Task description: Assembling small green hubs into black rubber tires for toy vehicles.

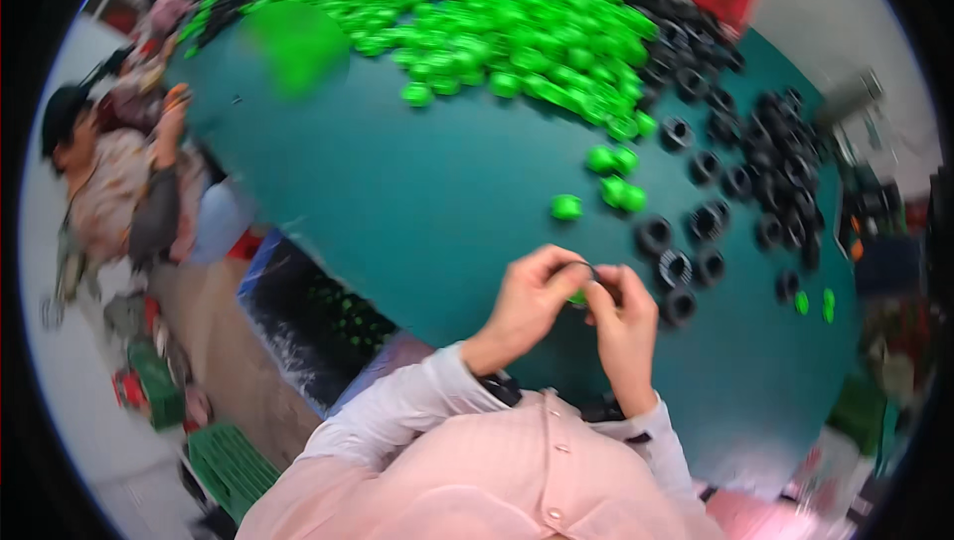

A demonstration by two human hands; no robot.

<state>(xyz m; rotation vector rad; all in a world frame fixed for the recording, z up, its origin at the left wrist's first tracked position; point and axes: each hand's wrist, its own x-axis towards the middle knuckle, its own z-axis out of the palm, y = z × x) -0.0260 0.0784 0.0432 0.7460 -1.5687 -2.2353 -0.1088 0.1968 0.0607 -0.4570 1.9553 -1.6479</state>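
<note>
Both of my hands are closed over a small piece at the near edge of the green table [447, 172]. My left hand [525, 304] pinches it from one side and my right hand [624, 326] from the other. Between the fingertips show a thin dark rim and a bit of a green plastic part [577, 297]; the fingers hide the rest. Just beyond my hands lies a single round green plastic piece [566, 207], with a small cluster of green pieces [621, 192] behind it. Several black rings [675, 268] lie to the right of my right hand.
A large heap of green pieces [467, 38] covers the far side, beside a blurred green patch [298, 43]. Black rings pile up [780, 162] at right. An open box [298, 321] stands below the left table edge. Another person [129, 177] sits at left, near a green stool [234, 465].
</note>
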